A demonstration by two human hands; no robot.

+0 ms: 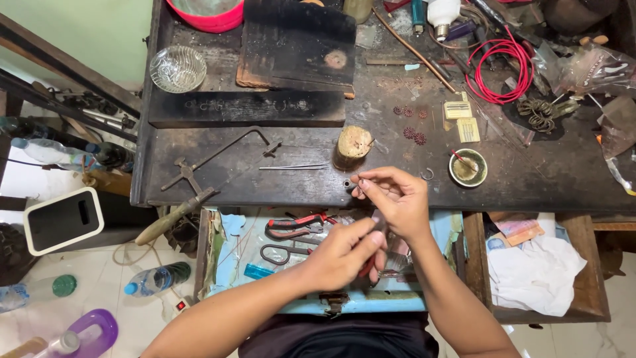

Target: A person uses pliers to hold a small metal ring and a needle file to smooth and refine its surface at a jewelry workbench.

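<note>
My right hand (pixel 392 197) is raised over the front edge of the dark workbench (pixel 530 179), with thumb and forefinger pinched on a tiny thin metal piece (pixel 358 179). A small metal ring (pixel 346 183) lies on the bench just left of those fingertips. My left hand (pixel 343 255) hovers lower, above the open blue drawer (pixel 232 238). Its fingers are closed around a red-handled tool (pixel 365 268) that is mostly hidden by the hand. The two hands are close together but do not touch.
A round wooden stump (pixel 353 142) stands just behind my right hand, with a small bowl of paste (pixel 468 168) to its right. A saw frame (pixel 215 156), glass bowl (pixel 177 68), red wire coil (pixel 507 69) and brown beads (pixel 414 132) lie about. Pliers (pixel 301 222) and scissors (pixel 281 252) sit in the drawer.
</note>
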